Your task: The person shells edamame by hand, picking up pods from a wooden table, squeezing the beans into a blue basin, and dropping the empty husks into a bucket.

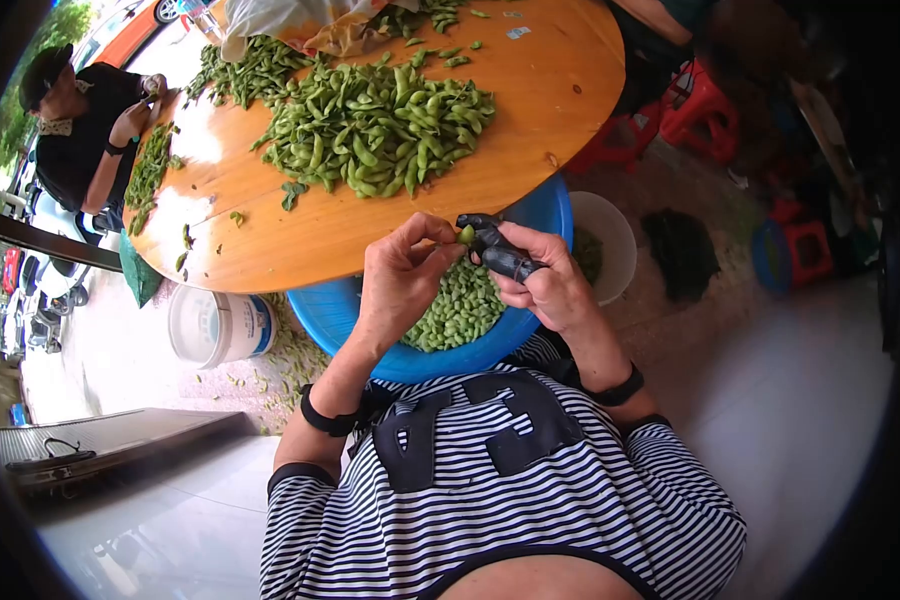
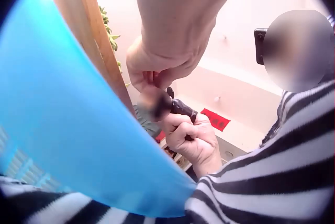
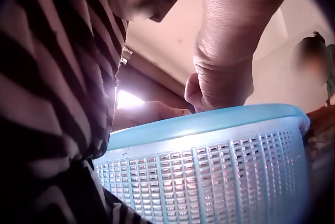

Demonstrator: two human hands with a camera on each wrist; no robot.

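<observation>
Both hands meet over a blue basket that holds shelled green beans. The left hand pinches a green pod between thumb and fingertips. Black coverings wrap the thumb and a finger of the right hand, which grips the pod's other side. In the left wrist view the left hand comes down from above toward the right hand; a blur hides their fingertips. The basket rim hides the fingers in the right wrist view.
A large heap of pods lies on the round wooden table, with more pods around it. A white bucket stands left of the basket, a pale tub right. Another person sits at the table's left. Red stools stand behind.
</observation>
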